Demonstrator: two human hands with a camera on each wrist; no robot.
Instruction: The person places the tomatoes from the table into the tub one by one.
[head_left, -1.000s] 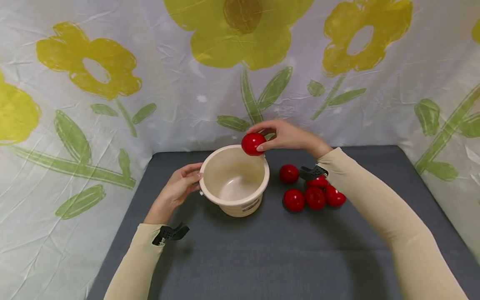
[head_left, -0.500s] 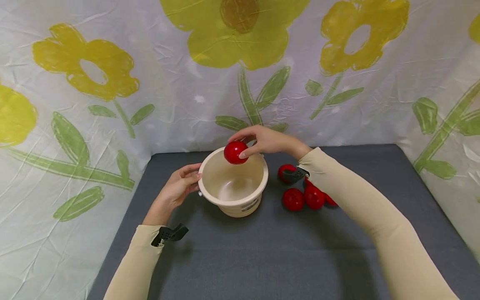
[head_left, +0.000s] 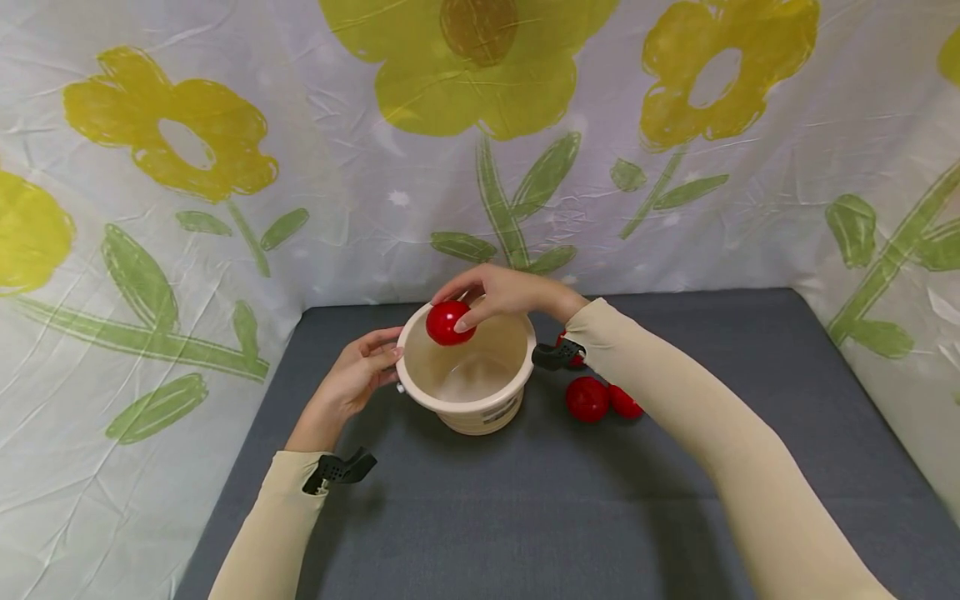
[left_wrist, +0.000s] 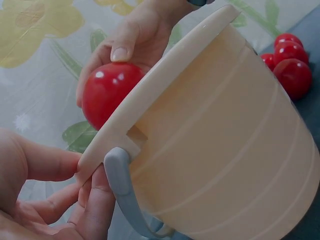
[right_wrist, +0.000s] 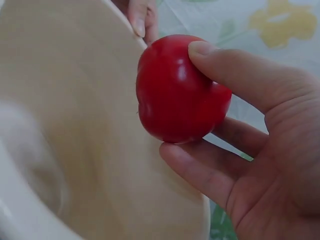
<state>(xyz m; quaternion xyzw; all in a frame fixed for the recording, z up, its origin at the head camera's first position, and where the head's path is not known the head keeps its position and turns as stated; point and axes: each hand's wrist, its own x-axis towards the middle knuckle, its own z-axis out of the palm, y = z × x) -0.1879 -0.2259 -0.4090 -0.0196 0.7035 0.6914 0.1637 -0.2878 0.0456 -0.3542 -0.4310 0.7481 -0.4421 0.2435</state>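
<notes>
Now, right hand [head_left: 504, 293]: red fruit [head_left: 447, 323] is pinched.
Left hand [head_left: 357, 371]: bucket [head_left: 467, 407] is pinched at its rim.
Fruit-to-bucket: held at the mouth, toward left-hand side.

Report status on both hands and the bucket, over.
Left hand gripping bucket by its rim. Right hand pinching red fruit at bucket's mouth. No obstruction visible.

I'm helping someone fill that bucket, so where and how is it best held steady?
Probably pinch the bucket rim from the person's left: it juts out past the body, giving an edge to grip. The left hand pinches there, while the right hand reaches over from the right.
</notes>
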